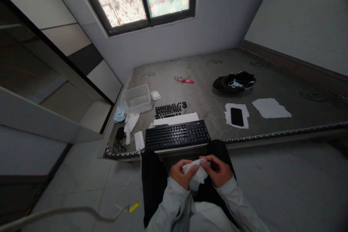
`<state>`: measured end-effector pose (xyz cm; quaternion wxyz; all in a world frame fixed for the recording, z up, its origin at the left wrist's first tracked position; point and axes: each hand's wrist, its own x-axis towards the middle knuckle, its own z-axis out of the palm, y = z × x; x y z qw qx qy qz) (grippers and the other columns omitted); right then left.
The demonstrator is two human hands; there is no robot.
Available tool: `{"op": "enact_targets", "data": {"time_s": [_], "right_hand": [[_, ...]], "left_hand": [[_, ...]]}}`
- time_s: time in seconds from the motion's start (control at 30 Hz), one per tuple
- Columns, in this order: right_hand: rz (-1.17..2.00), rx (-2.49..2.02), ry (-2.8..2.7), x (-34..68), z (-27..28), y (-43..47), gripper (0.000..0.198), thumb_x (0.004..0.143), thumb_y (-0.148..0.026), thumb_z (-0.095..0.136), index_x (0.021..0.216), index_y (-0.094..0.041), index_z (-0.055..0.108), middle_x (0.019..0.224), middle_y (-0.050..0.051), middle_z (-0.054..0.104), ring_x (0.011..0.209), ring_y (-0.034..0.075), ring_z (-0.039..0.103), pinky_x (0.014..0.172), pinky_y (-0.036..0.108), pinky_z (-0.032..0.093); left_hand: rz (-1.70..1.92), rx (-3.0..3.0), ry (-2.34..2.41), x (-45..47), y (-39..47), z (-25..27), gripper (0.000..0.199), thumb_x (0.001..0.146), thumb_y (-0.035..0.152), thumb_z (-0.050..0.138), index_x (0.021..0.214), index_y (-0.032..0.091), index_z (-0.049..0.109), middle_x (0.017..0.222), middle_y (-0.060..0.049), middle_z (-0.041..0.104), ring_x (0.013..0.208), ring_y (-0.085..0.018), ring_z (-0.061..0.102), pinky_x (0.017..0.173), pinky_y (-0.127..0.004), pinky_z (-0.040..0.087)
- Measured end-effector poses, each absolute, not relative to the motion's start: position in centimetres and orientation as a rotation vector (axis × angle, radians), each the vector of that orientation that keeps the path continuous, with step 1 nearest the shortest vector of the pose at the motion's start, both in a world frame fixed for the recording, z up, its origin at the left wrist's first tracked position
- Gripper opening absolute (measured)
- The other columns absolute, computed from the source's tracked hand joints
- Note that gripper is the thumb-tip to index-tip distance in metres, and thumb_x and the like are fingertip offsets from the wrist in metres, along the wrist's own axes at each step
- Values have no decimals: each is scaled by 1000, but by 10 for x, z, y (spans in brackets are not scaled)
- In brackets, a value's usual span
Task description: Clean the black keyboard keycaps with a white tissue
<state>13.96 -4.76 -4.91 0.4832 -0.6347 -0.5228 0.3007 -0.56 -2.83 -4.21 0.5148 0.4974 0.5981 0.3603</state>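
Observation:
Above my lap, a crumpled white tissue (199, 174) is pinched between both hands. My left hand (181, 174) is closed on its left side, thumb on top. On the other side my right hand (219, 171) grips it with thumb and fingers. Just beyond my knees lies a black keyboard (165, 137) near the mattress edge, with several keys off in its middle part. Behind it are a white sheet (179, 119) and rows of loose black keycaps (170, 109).
To the left stand a clear plastic box (138, 99), a blue mask packet (119, 115) and a white power strip (139, 140) with its cable. Rightward lie a phone (237, 116) on paper, another paper sheet (271, 108) and a black cap (233, 82). A red item (186, 80) lies farther back.

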Motion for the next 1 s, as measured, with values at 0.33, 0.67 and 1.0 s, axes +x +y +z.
{"op": "enact_targets", "data": {"time_s": [0.33,0.67,1.0], "right_hand": [[951,-1502,-1429,148,-45,-44,29,80,-42,49,91,-23,68,92,4,72,82,20,66,73,27,53],[729,-1613,-1387,138,-38,-46,27,67,-47,62,80,-25,68,77,1,71,71,19,66,64,26,52],[821,-1565,-1317,134,-45,-48,28,78,-45,50,85,-26,69,87,1,73,81,19,67,71,26,52]], "left_hand": [[971,1090,1401,-10,-23,-48,28,52,33,74,68,13,65,53,1,60,47,-8,47,44,-19,37],[939,1209,1394,-9,-27,-38,28,55,33,73,74,14,70,68,-6,71,57,-15,60,50,-22,46],[929,1429,1320,-14,-28,-39,28,65,36,65,85,17,69,77,-4,71,66,-16,62,58,-23,48]]}}
